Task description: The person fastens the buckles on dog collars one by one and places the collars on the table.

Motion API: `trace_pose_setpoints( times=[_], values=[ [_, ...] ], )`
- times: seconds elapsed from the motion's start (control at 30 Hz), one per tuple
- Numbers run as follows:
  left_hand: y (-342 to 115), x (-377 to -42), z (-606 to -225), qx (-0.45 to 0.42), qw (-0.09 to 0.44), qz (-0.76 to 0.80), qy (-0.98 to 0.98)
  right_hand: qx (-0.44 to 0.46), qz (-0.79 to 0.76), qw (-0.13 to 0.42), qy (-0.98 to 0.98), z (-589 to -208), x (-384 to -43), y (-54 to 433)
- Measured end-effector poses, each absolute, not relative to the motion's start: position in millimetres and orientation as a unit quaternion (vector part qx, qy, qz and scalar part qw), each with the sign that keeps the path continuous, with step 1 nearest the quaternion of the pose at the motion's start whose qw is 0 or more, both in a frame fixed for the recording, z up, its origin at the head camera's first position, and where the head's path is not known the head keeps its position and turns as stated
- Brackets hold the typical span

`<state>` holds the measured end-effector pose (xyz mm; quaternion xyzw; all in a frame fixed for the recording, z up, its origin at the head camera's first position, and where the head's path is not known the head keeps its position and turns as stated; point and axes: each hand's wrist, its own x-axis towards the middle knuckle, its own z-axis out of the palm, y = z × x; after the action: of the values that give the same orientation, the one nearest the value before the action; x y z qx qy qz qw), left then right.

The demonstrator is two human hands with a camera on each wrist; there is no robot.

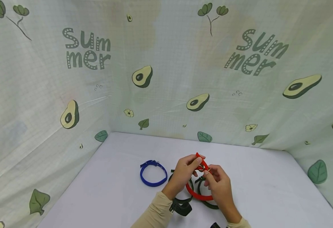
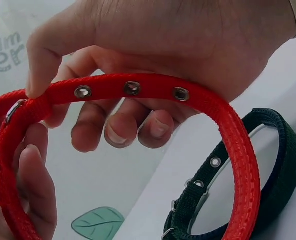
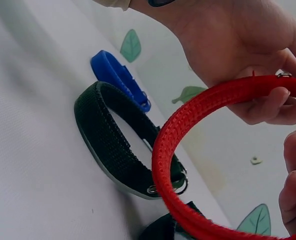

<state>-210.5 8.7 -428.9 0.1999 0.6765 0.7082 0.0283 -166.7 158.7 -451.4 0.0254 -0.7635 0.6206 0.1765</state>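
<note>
Both hands hold a red buckle collar (image 1: 199, 197) up over the table, its loop hanging toward the wearer. My left hand (image 1: 184, 171) pinches the strap end close to the buckle (image 2: 14, 111). Behind that grip, several metal eyelets (image 2: 132, 88) run along the strap in the left wrist view. With thumb and fingers, my right hand (image 1: 218, 185) grips the band on the buckle's other side. The strap passes through the buckle area, and its tip sticks up past the left fingers in the head view.
Two dark green collars, one on the left (image 1: 183, 201) and one on the right (image 1: 210, 206), lie on the white table (image 1: 112, 196) under the hands. Further left lies a blue collar (image 1: 154, 184). A printed cloth (image 1: 166, 79) rises behind the table.
</note>
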Motion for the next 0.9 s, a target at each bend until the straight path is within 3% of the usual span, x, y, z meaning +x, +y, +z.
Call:
trace_pose_setpoints(
  times=[0.9],
  values=[
    [10.8,-214.6,-434.2,0.144,0.025,0.725,0.673,0.019,0.662,0.173,-0.729,-458.7,-170.2,160.3]
  ],
)
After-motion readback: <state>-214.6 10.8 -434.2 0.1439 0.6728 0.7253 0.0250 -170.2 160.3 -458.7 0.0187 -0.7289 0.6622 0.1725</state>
